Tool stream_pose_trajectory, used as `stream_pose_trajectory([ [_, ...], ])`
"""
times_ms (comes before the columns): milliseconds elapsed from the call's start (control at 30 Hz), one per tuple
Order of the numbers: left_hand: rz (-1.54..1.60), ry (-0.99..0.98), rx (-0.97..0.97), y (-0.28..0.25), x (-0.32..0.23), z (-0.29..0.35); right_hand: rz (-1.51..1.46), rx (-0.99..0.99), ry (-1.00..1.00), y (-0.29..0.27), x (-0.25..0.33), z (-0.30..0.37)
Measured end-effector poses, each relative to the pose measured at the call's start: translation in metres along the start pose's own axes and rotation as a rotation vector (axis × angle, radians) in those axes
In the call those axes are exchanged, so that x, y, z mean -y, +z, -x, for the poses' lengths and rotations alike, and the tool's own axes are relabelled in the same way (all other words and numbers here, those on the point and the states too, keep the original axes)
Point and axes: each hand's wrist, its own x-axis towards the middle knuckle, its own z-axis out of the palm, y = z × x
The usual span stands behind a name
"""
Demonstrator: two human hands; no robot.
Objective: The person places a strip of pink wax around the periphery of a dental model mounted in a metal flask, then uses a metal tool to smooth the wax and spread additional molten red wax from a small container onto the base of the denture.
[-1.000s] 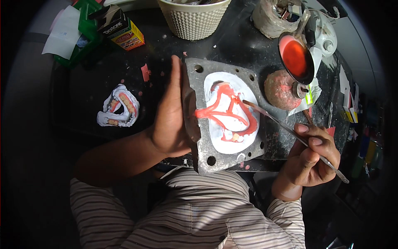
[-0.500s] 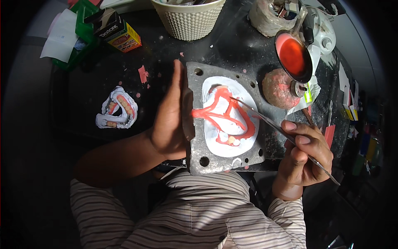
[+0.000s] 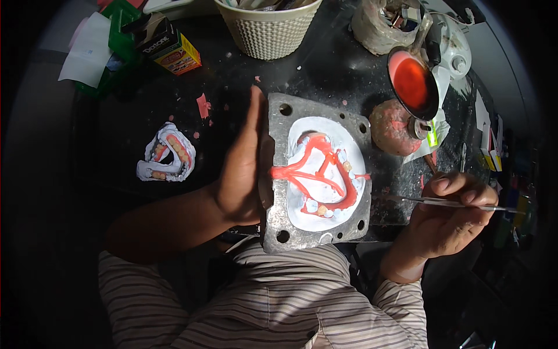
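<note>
A grey metal dental flask half is held up by my left hand, which grips its left edge with the thumb pointing away from me. White plaster fills the flask. Set in it is a red wax form with strands crossing the middle, and a few artificial teeth sit along its curve. My right hand pinches a thin metal wax spatula, its tip apart from the flask's right edge. On the bench to the left lies a plaster dental model with pink gums and teeth.
A shallow pan of melted red wax rests above a round, wax-spotted burner at the right. A woven cream basket, a small box and a green container stand at the back. Pink wax scraps lie at the left.
My right hand has drawn the spatula's tip off the wax and moved right, turning the tool nearly level. The flask has shifted slightly toward me.
</note>
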Motion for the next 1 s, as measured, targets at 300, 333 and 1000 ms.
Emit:
stream_pose_trajectory([
  [300,0.046,0.039,0.158,-0.002,0.003,-0.004,0.077,0.137,-0.048,0.002,0.006,0.002],
  [333,0.035,0.047,0.143,-0.002,0.003,-0.004,0.078,0.127,-0.017,0.004,0.008,0.003],
  [1000,-0.067,0.054,-0.062,0.003,0.002,-0.001,0.172,-0.34,0.0,-0.06,-0.006,-0.03],
])
